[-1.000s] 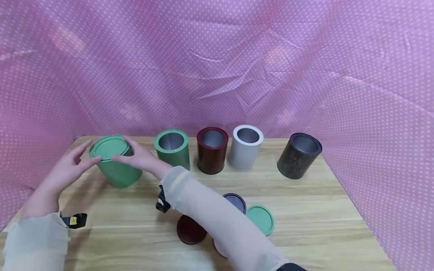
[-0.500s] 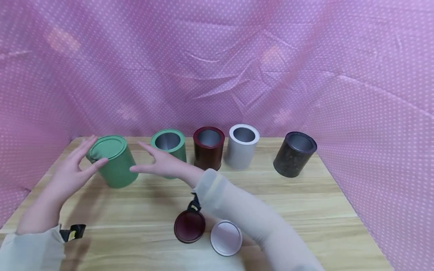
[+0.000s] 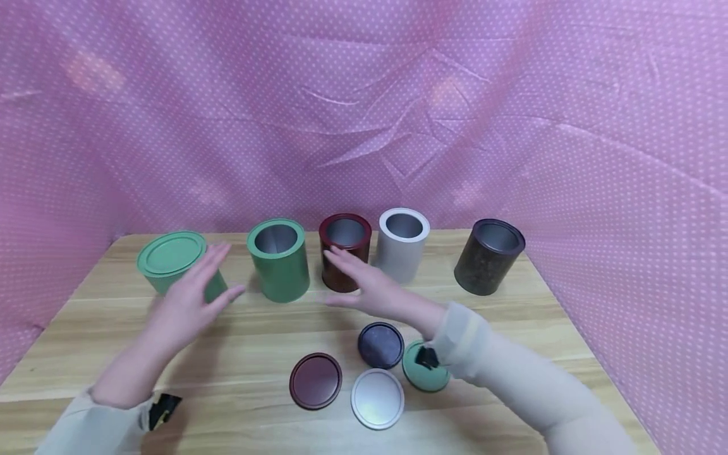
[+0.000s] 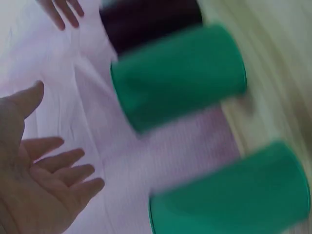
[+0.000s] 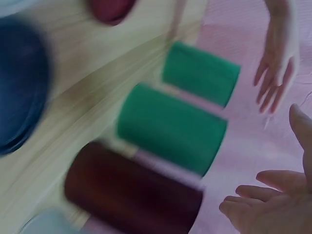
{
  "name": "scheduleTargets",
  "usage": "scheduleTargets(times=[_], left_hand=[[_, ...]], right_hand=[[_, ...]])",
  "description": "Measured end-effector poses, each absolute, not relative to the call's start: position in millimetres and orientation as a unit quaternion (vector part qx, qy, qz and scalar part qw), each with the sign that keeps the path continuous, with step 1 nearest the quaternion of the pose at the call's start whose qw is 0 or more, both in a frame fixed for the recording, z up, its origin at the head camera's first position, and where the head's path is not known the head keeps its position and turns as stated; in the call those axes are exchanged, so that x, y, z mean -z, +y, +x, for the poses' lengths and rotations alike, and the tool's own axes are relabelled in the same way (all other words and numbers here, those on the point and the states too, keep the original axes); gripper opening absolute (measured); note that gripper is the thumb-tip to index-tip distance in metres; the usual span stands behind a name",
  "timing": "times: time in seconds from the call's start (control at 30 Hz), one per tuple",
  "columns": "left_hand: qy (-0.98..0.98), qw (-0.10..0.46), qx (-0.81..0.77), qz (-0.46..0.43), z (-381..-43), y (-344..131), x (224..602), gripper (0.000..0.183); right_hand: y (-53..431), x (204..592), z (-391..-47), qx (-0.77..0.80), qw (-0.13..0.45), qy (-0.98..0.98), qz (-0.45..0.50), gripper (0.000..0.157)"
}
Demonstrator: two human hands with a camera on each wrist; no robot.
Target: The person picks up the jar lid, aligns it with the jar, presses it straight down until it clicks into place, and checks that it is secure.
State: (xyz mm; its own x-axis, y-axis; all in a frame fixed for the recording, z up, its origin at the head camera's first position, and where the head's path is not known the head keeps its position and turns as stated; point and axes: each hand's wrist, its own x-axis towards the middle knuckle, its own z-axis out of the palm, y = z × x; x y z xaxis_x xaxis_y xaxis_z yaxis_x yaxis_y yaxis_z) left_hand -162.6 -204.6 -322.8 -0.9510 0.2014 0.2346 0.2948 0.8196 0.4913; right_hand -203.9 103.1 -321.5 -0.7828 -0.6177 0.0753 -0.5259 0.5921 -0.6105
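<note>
My left hand [image 3: 190, 303] is held in the air with fingers extended, overlapping the lidded green can [image 3: 173, 256] at the far left in the head view. In the left wrist view the left hand [image 4: 48, 180] has nothing in it. Right of that can stands an uncovered green can [image 3: 282, 275]. My right hand [image 3: 375, 287], fingers spread and holding nothing, hovers in front of the dark red can [image 3: 341, 273]. A white can [image 3: 400, 259] stands behind its wrist. Both of these cans have uncovered tops.
A black can [image 3: 486, 265] with an uncovered top stands at the right. Toward the front lie a dark red lid [image 3: 315, 381], a dark grey lid [image 3: 381, 345], a white lid [image 3: 378, 399] and a green lid [image 3: 423, 373], partly under the right wrist. Pink dotted cloth [image 3: 364, 114] surrounds the wooden table.
Both hands have left the lidded green can and moved right, the right hand farther, from that can to the dark red can. The lids at the front have come into full view.
</note>
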Motion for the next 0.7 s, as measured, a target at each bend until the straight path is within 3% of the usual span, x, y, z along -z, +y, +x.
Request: scheduleTargets(times=[0.13, 0.43, 0.7], left_hand=[[-0.95, 0.066, 0.268, -0.147, -157.8, -169.1, 331.1, 0.08], [-0.928, 0.057, 0.244, -0.276, -160.5, -95.5, 371.3, 0.075], [-0.916, -0.01, 0.238, -0.323, -174.0, -44.0, 392.9, 0.073]], right_hand=[[141.2, 335.3, -199.5, 0.299, 0.054, 0.904, -0.3, 0.08], [208.8, 364.0, -178.1, 0.266, 0.04, 0.923, -0.277, 0.081], [240.8, 392.4, -155.9, 0.208, -0.02, 0.94, -0.269, 0.079]])
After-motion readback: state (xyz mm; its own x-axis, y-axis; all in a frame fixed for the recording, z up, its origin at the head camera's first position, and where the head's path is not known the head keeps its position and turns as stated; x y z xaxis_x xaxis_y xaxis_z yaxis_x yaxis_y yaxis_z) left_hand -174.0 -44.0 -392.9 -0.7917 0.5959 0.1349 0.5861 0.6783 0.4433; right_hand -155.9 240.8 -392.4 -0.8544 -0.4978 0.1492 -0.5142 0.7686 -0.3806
